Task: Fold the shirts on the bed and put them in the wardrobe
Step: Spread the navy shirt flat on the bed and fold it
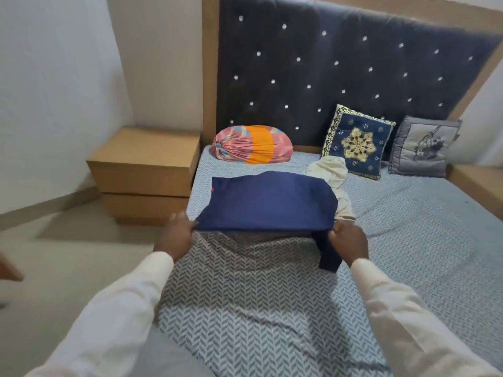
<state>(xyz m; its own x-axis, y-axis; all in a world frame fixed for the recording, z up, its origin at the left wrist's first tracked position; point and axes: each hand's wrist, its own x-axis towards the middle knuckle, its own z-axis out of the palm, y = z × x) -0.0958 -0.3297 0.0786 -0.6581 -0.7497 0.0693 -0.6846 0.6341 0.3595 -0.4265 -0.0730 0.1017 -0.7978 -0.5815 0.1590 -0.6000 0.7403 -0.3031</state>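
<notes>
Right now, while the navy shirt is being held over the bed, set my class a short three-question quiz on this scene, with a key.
1. True or false: the left hand and the right hand both grip the near edge of the navy shirt.
2. What lies on the bed just beyond the navy shirt? A) cream garment B) laptop C) shoes
3. What colour is the band round the middle of the bolster?
Key: 1 true; 2 A; 3 orange.

Arms outstretched, left hand (177, 235) and right hand (349, 242) each pinch the navy shirt (269, 202).
</notes>
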